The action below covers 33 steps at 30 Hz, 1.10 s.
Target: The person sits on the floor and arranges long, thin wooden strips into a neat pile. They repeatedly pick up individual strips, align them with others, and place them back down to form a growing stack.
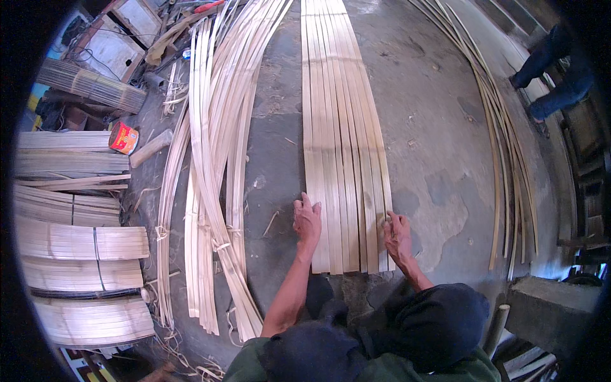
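The left hand (307, 224) is holding its fingers (305, 202) loosely bent and a little apart, touching the left edge of a row of pale wooden strips (340, 159); the right hand (398, 240) is bending its fingers at the opposite edge, though whether they are pinching a strip, one cannot tell. The row is lying flat between the hands, stretching away over a grey, patchy floor (420, 121). Loose strips (205, 153) are crossing at the left, tied stacks (67, 240) are lying beyond them near a red tin (125, 139), thin strips (495, 121) are curving along the right, and another person's blue-trousered legs (561, 89) are showing farther right
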### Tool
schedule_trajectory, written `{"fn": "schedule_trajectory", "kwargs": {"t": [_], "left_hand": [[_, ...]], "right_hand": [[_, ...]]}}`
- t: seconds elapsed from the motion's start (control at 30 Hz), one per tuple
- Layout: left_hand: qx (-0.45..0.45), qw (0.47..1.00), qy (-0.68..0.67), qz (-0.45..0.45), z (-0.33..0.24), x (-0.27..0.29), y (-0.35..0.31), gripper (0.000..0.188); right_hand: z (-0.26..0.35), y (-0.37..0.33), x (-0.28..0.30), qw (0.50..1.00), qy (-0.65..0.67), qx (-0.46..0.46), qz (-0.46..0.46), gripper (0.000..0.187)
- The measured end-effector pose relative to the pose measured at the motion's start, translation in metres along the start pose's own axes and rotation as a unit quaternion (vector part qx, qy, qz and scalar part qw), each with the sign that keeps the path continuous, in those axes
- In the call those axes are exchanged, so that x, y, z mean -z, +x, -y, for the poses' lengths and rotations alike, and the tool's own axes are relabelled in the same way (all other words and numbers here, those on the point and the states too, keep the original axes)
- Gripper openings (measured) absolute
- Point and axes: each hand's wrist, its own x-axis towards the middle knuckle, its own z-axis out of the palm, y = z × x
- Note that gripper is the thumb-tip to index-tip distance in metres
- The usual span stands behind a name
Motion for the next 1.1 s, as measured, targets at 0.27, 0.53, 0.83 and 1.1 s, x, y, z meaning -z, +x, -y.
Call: {"fn": "schedule_trajectory", "kwargs": {"t": [0.27,0.53,0.83,1.1], "left_hand": [[-0.039,0.998,-0.008,-0.053,0.013,-0.013,-0.006,0.06],[-0.171,0.975,0.045,-0.131,-0.024,-0.014,-0.036,0.065],[-0.397,0.908,0.099,0.087,-0.07,-0.067,-0.072,0.06],[-0.416,0.899,0.092,0.1,-0.072,-0.068,-0.07,0.061]], "right_hand": [[-0.003,-0.004,0.004,1.0,0.008,-0.01,-0.013,0.04],[-0.008,-0.007,0.009,1.0,-0.022,-0.016,-0.006,0.043],[-0.003,-0.004,0.005,0.998,-0.051,-0.032,0.016,0.051],[-0.033,0.007,0.005,0.985,0.161,-0.038,-0.041,0.033]]}}
